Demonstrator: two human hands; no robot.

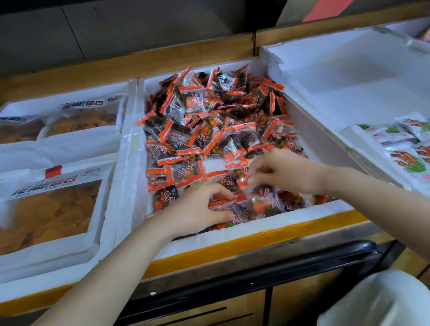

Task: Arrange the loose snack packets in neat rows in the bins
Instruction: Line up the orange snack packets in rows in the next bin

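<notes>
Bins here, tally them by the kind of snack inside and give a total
Big crisp bags: 2, far left bin and near left bin
Small orange-edged packets: 1, middle bin
White packets: 1, right bin
Cut off, contents unclear: 1, top right bin
Total: 5

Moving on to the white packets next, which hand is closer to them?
Right. The right hand is left of the white packets; the left hand sits farther left, both over the orange packets.

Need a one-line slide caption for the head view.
In the middle bin, the left hand grips a row of orange packets while the right hand pinches one packet beside it.
</notes>
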